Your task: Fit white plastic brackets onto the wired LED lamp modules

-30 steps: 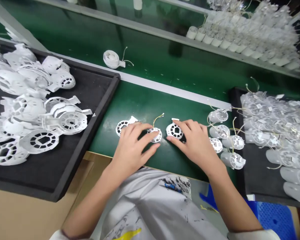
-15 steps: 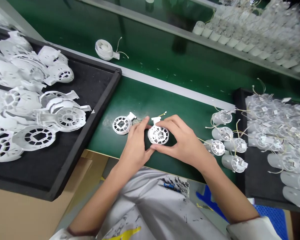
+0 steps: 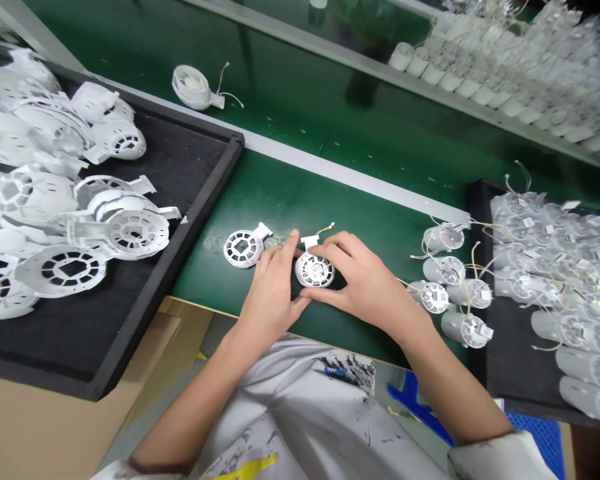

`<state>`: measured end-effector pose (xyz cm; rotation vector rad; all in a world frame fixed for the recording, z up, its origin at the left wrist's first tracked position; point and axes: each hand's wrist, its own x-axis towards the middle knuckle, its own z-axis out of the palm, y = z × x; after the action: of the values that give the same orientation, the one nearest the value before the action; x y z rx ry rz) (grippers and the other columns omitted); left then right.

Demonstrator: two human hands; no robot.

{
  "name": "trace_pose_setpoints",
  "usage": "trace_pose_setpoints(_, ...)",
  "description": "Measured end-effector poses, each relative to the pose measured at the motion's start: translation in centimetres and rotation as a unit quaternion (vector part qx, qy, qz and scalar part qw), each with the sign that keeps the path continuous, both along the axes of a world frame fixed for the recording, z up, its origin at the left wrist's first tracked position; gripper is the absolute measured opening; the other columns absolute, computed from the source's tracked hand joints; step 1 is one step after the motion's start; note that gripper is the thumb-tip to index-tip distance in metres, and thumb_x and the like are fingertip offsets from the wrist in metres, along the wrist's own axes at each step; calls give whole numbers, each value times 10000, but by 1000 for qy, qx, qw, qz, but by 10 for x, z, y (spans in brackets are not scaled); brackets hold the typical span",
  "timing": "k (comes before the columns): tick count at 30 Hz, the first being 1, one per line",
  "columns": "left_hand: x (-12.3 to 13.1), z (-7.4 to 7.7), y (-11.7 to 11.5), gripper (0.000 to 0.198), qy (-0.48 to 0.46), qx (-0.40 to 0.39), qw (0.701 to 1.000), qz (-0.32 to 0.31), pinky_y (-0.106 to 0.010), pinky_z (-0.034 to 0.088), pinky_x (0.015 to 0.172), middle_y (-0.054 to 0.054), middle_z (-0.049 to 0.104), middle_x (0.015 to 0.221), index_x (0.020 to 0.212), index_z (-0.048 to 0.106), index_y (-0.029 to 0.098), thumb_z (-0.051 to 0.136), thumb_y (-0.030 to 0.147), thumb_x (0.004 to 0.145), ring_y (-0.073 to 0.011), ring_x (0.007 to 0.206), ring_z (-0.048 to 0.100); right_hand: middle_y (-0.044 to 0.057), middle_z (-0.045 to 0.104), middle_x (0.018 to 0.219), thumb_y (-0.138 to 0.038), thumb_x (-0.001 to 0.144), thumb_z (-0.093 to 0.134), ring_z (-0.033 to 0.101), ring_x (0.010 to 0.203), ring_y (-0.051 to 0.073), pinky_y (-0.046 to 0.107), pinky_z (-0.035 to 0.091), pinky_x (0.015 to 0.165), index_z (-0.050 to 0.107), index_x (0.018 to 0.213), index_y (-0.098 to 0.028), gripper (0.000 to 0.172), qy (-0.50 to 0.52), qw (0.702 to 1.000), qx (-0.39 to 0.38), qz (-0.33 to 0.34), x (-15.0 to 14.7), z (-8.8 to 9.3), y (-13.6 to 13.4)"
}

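At the near edge of the green bench, dead centre of my view, both hands close on one white disc. I see the left hand pinching its 9 o'clock edge with thumb and forefinger, the other fingers curled under. The right hand arches over the 3 o'clock side, fingertips on the rim and thumb beneath. Gripped from both sides like this, the disc sits flat on the bench and, I judge, cannot twist or slide. A thin yellow wire pokes out at its 1 o'clock, clear of the fingers. A second disc lies untouched just at 9 o'clock of the held one, close enough for the left hand. Farther out at 9 o'clock a black tray holds a heap of white covers. At 3 o'clock a few wired motors lie loose on the bench beside another tray full of them, so each stock seems to lie on the side of the nearer hand. A lone fan rests at 11 o'clock, well apart.
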<state>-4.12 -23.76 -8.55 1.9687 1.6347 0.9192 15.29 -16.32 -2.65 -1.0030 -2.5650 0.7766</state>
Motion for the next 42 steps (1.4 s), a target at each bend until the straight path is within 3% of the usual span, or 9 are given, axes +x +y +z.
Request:
trace_pose_setpoints(12, 2, -1, 4, 928, 24, 6, 1000, 4, -576, 474, 1106, -166, 613, 1359, 1692, 191, 202, 701, 294, 922, -368, 1264, 545, 104, 698, 1203, -592, 972, 695, 604, 1142, 328, 485, 515, 962, 654, 1270, -239, 464, -48, 997, 19, -49, -10, -15, -6)
trace_pose_setpoints(16, -9, 21, -5, 688, -55, -36, 997, -46, -553, 446, 1185, -152, 591, 1471, 1560, 479, 188, 676, 226, 902, -340, 1376, 528, 109, 683, 1225, -537, 1003, 676, 600, 1141, 316, 482, 526, 971, 613, 1318, -217, 453, -21, 999, 7, -45, -9, -11, -16)
trace_pose_setpoints(22, -30, 64, -8, 471, -325, -155, 933, 19, -398, 629, 959, -125, 773, 1252, 1361, 680, 174, 681, 476, 1000, -265, 1106, 756, 113, 639, 1374, -491, 1016, 677, 578, 1273, 305, 510, 517, 1087, 548, 1428, -261, 489, 142, 988, 42, -45, -22, 6, -28)
trace_pose_setpoints(25, -51, 73, 43, 567, -261, -55, 961, 73, -388, 613, 1013, -109, 781, 1231, 1337, 680, 147, 703, 579, 970, -257, 1121, 751, 148, 506, 1576, -457, 1053, 611, 466, 1450, 324, 553, 447, 1190, 402, 1582, -263, 601, 149, 980, 52, -123, -58, 2, -37)
trace_pose_setpoints(28, -66, 69, 133, 771, -28, 40, 984, 170, -437, 588, 1058, -100, 749, 1258, 1403, 596, 87, 563, 732, 981, -237, 1122, 730, 199, 380, 1673, -509, 1033, 609, 422, 1466, 383, 574, 512, 1094, 406, 1587, -245, 646, 61, 987, 98, -109, -97, -15, -47)
trace_pose_setpoints(33, -36, 47, 244, 1085, 142, 26, 986, 86, -662, 426, 1195, -154, 634, 1374, 1393, 526, -16, 473, 918, 844, -418, 1370, 564, 125, 564, 1508, -414, 1102, 484, 503, 1370, 308, 455, 538, 1065, 596, 1303, -269, 273, 6, 989, 134, -64, -68, -40, -64)
trace_pose_setpoints(35, -17, 44, 240, 1049, 179, 77, 979, 60, -721, 336, 1227, -157, 551, 1482, 1427, 500, -1, 417, 902, 901, -464, 1450, 460, 137, 601, 1428, -363, 1101, 489, 524, 1356, 286, 443, 524, 1104, 563, 1303, -241, 248, 46, 988, 120, -83, -22, -36, -81)
trace_pose_setpoints(38, 23, 50, 190, 808, 166, 183, 969, 23, -697, 312, 1225, -143, 475, 1551, 1490, 475, 48, 485, 715, 1034, -450, 1485, 400, 135, 572, 1420, -432, 1052, 564, 516, 1395, 308, 558, 474, 1177, 420, 1448, -290, 445, 176, 954, 109, -217, 53, -27, -106)
trace_pose_setpoints(42, 101, 55, 86, 316, 92, 152, 959, -219, -553, 476, 1101, -91, 667, 1341, 1344, 618, 191, 549, 302, 1056, -314, 1252, 625, 152, 481, 1473, -309, 1044, 445, 407, 1521, 364, 701, 379, 1213, 361, 1516, -331, 480, 207, 885, 148, -389, 111, -27, -109)
